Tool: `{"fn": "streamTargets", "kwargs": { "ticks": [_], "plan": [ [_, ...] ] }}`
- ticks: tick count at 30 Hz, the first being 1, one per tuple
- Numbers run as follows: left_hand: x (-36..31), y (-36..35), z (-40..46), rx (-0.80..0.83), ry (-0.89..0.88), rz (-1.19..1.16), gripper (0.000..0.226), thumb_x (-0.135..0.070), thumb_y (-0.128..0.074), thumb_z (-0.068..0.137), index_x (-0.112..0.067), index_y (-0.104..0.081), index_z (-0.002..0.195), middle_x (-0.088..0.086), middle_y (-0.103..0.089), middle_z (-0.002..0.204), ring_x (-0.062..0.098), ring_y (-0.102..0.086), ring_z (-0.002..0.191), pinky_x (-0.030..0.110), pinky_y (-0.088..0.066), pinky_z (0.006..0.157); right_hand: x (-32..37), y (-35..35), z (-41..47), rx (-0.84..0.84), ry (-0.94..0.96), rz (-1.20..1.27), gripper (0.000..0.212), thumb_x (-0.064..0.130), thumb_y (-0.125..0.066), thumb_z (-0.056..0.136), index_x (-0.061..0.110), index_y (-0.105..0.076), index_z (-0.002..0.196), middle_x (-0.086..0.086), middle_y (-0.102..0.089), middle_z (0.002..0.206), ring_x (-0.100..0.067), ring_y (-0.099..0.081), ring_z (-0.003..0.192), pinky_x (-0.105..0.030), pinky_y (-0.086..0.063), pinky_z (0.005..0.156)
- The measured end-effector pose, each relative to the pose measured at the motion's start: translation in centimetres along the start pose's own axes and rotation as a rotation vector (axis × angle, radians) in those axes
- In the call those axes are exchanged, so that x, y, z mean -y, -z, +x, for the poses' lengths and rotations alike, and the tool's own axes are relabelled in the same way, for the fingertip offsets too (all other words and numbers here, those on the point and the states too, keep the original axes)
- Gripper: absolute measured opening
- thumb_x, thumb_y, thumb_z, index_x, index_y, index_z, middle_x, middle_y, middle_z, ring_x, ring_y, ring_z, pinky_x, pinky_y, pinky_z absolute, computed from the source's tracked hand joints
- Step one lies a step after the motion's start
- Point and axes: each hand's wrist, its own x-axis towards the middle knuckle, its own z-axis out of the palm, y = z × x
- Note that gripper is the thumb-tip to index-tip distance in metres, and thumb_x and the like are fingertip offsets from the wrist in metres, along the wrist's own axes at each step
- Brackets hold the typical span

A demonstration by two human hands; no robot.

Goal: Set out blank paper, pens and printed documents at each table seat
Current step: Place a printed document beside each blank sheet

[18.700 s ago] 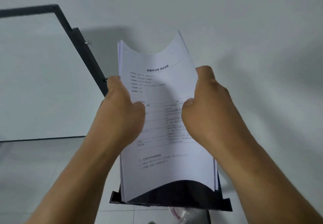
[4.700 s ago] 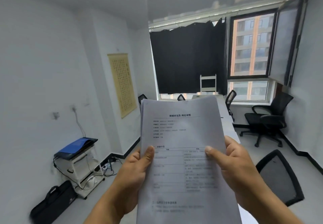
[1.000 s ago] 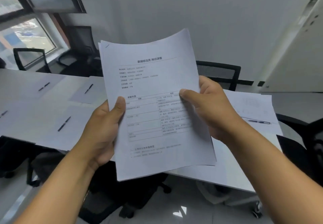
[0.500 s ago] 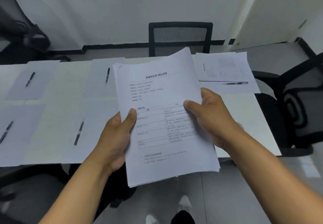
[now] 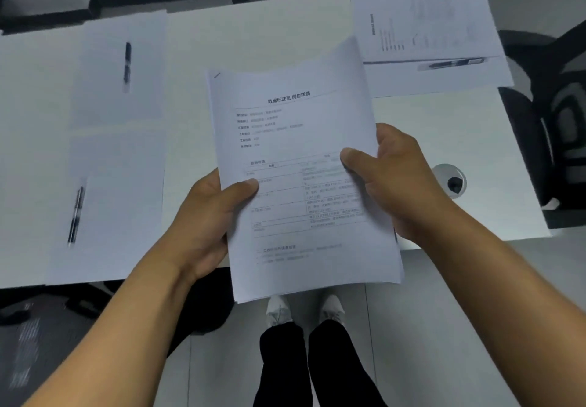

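Stack of printed documents [image 5: 301, 165] held up over the near edge of the table [image 5: 253, 41], both hands clamped on it. Left hand [image 5: 209, 222] gripping the left edge, thumb across the front page, fingers hidden behind; right hand [image 5: 399, 181] gripping the right edge the same way, thumb pressed on the printed table, fingers curled around the back. Held at mid-height on both sides, so most of the stack stands above the thumbs and curls a little at the top; lower end hangs past the table edge, above the shoes [image 5: 304, 311]. Probably gripped this way to keep the pages square and let a thumb peel off the top copy.

On the table, seats half laid. At the near left edge, blank sheet [image 5: 107, 216] with pen [image 5: 76, 213] on top. At the far left edge, second sheet [image 5: 120, 70] with second pen [image 5: 127, 65]. No printed copy on either. At the far right corner, a finished setting: printed page [image 5: 425, 16] lying over blank paper, third pen [image 5: 453, 63] just beside its lower edge. Next, likely one copy down on the nearest blank sheet.
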Motion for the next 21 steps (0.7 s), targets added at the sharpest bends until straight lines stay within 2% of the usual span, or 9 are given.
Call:
{"fn": "streamTargets", "kwargs": {
  "ticks": [7, 11, 14, 21],
  "plan": [
    [3.2, 1.0, 2.8, 0.057, 0.038, -0.036, 0.025, -0.016, -0.065, 0.109, -0.02, -0.079, 0.13, 0.01, -0.081, 0.129, 0.033, -0.08, 0.114, 0.039, -0.067, 0.084, -3.5, -0.7, 0.7, -0.032, -0.044, 0.016, 0.009, 0.024, -0.07, 0.1, 0.03, -0.072, 0.107, 0.017, -0.082, 0.103, -0.009, -0.081, 0.09, -0.034, -0.067, 0.076],
    [3.9, 1.6, 3.6, 0.061, 0.048, -0.07, 0.027, -0.022, -0.072, 0.102, -0.022, -0.08, 0.129, 0.01, -0.08, 0.13, 0.034, -0.08, 0.114, 0.038, -0.067, 0.084, -4.2, -1.3, 1.0, -0.017, -0.041, 0.013, 0.012, 0.02, -0.07, 0.102, 0.029, -0.074, 0.108, 0.017, -0.082, 0.101, -0.008, -0.081, 0.087, -0.021, -0.063, 0.067],
    [4.5, 2.2, 3.9, 0.066, 0.051, -0.08, 0.035, -0.024, -0.074, 0.098, -0.02, -0.078, 0.132, 0.01, -0.08, 0.131, 0.034, -0.079, 0.115, 0.038, -0.067, 0.084, -4.5, -1.8, 1.1, -0.01, -0.038, 0.014, 0.016, 0.015, -0.068, 0.102, 0.029, -0.076, 0.105, 0.013, -0.083, 0.098, -0.011, -0.081, 0.083, -0.022, -0.064, 0.064],
    [5.2, 3.2, 4.3, 0.101, 0.02, -0.094, 0.034, -0.026, -0.072, 0.103, -0.022, -0.076, 0.136, 0.011, -0.078, 0.136, 0.036, -0.077, 0.12, 0.042, -0.067, 0.089, -5.0, -2.1, 1.2, -0.023, -0.011, 0.014, 0.02, 0.015, -0.069, 0.104, 0.03, -0.081, 0.107, 0.013, -0.083, 0.099, -0.011, -0.082, 0.086, -0.022, -0.064, 0.067]
  ]
}}
